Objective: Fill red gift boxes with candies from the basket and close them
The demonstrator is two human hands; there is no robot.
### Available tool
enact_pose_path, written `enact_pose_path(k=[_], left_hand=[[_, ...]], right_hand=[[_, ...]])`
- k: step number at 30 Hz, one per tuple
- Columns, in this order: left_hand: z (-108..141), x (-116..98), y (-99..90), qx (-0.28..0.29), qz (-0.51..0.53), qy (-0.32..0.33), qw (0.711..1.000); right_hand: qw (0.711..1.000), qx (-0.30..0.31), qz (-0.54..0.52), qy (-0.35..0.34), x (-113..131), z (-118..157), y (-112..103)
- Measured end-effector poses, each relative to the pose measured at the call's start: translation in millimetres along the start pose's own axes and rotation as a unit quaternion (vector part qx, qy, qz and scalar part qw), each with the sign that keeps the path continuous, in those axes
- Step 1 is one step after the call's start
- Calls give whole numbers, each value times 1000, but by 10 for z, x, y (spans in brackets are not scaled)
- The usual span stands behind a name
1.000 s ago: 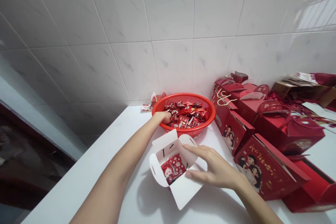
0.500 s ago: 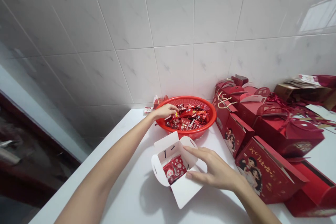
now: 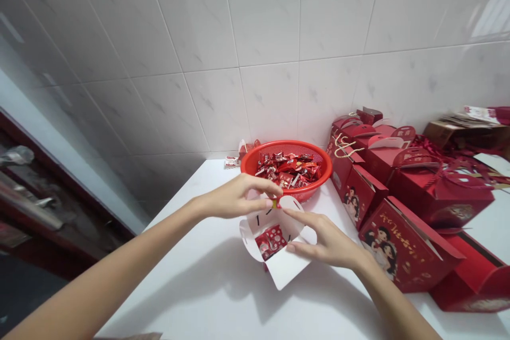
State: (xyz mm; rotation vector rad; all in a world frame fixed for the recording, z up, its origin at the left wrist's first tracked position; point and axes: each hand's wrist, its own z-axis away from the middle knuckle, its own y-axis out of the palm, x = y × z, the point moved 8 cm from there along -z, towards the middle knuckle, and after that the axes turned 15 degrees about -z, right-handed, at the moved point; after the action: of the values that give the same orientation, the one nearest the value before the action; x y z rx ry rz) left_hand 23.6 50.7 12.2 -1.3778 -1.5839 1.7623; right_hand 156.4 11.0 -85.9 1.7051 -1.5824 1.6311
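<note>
My left hand [image 3: 243,197] is over the back edge of an open box, with thumb and fingers pinched on a small wrapped candy [image 3: 274,203] that shows yellow and red. The box [image 3: 287,265] is white inside, its flaps folded outward, and stands on the white table. Red wrapped candies [image 3: 271,241] lie at its bottom, one in a dotted wrapper. My right hand [image 3: 324,239] grips the right side of the box, index finger at the rim and thumb on the front flap. Behind the box, a red plastic basket [image 3: 327,170] holds many wrapped candies.
Red gift boxes [image 3: 414,247] with printed couples stand in rows on the right, some with rope handles. Beyond them lie flat cardboard pieces [image 3: 458,119] and dark red ribbons. A tiled wall [image 3: 271,101] rises behind the table [image 3: 191,276]. A small packet [image 3: 231,162] lies left of the basket.
My left hand has come out of the basket, toward me, with a candy and is now over the box. My right hand stays on the box.
</note>
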Motion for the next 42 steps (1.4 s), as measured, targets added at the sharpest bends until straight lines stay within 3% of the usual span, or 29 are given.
enact_pose_path(k=[3, 8, 15, 18, 21, 27, 31, 42], left_hand=[[202, -26, 11, -39, -48, -1, 998], [458, 249, 122, -80, -84, -73, 991], [577, 548, 361, -137, 50, -113, 983], [583, 563, 413, -155, 95, -116, 976], [591, 523, 441, -170, 112, -112, 973], [560, 386, 583, -89, 141, -89, 982], [558, 361, 596, -85, 161, -68, 981], [544, 280, 617, -59, 165, -8, 984]], right_hand=[[1000, 0, -13, 0, -31, -5, 7], [999, -2, -36, -1, -17, -23, 16], [995, 12, -97, 9, -98, -6, -26], [995, 11, -103, 5, -119, 9, -47], [995, -36, -94, 9, -144, -3, -71], [987, -135, -84, -2, -191, -45, -11], [979, -192, -70, 10, -241, -43, 13], [969, -175, -173, 10, -297, -106, 83]])
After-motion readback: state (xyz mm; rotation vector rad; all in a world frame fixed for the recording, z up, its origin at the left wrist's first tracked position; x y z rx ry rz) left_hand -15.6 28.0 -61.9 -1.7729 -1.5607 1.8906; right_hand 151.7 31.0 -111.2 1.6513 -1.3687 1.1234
